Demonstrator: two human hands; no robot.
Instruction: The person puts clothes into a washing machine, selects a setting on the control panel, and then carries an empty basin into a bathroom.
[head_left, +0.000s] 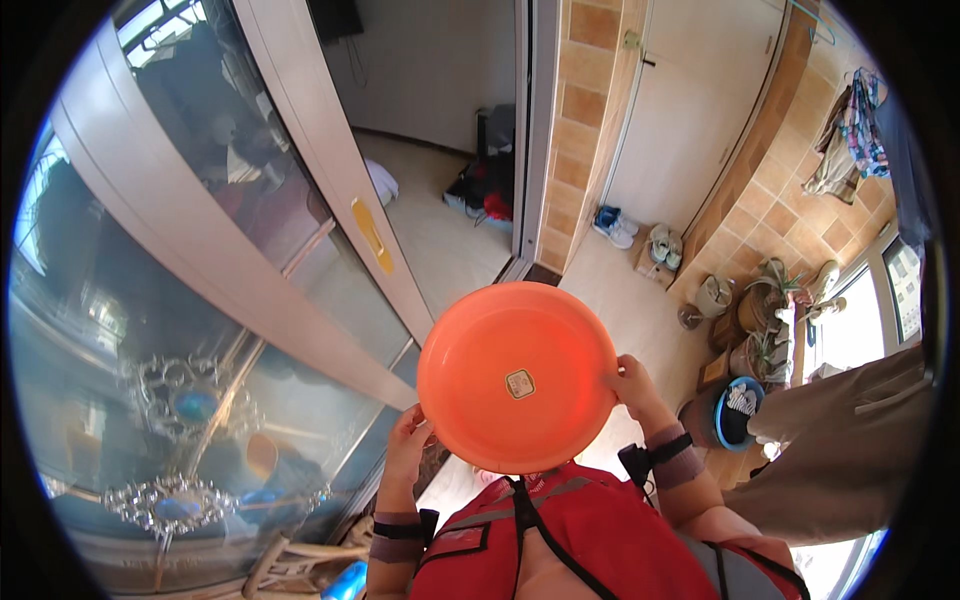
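An orange plastic basin (480, 390) is held up in front of my chest, its inside facing the camera, with a small label on its bottom. Nothing else lies in it. My left hand (409, 441) grips the rim at the lower left. On the right side, my right hand (631, 386) has the rim between thumb and fingers. Part of each hand's fingers is hidden by the basin.
A sliding glass door (367, 232) stands at the left, with an opening into a room. Shoes (615, 226) sit by a white door (690, 105). Potted plants (761, 300) and a blue-rimmed bucket (726, 420) holding cloth line the right. A wooden chair (300, 559) is at bottom left.
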